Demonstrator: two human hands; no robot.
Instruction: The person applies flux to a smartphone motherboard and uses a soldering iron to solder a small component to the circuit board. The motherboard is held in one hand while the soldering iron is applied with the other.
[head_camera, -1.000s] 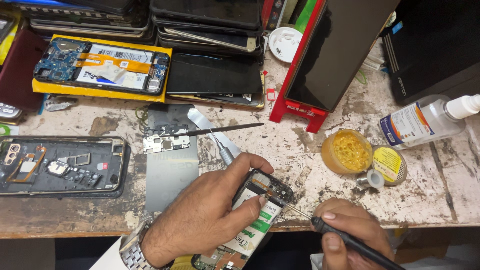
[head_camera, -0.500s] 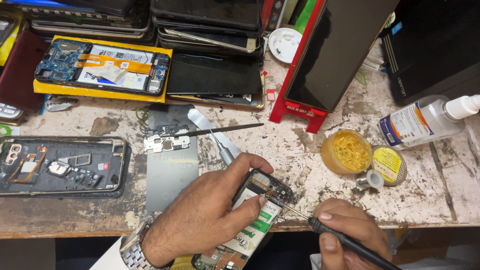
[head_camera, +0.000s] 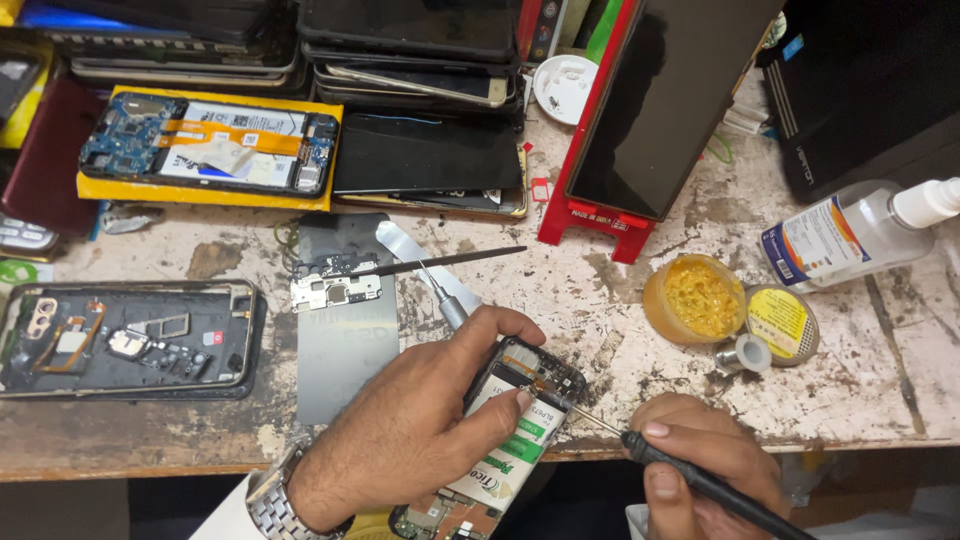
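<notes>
Left grip: the left hand (head_camera: 420, 425) is clenched around an opened phone (head_camera: 505, 440), thumb pressed on the battery face, fingers wrapped over its upper end.
Opened phone: tilted, its top end over the front edge of the surface (head_camera: 600, 290), its lower end hanging off toward the person; the white and green battery shows in the frame.
Right grip: the right hand (head_camera: 700, 460) grasps a black-handled screwdriver (head_camera: 700, 480), thumb and forefinger pinching the handle near its front.
Screwdriver tip: the thin metal shaft reaches left to the phone's right edge, just below the top corner.
Wrist: a metal watch (head_camera: 275, 505) sits on the left wrist.
Just above the left hand: a second screwdriver (head_camera: 445, 300) and dark tweezers (head_camera: 440, 262) lie on a grey mat (head_camera: 345, 340), with a small metal bracket (head_camera: 335, 290) beside them.
Right of the hands: a tub of yellow paste (head_camera: 695, 297), a small round tin (head_camera: 780, 322), and a clear bottle (head_camera: 850, 235) lying on its side.
Left: an open phone shell (head_camera: 125, 335) lies flat.
Back: stacked phones (head_camera: 410, 40) and a dark screen in a red stand (head_camera: 650, 110).
</notes>
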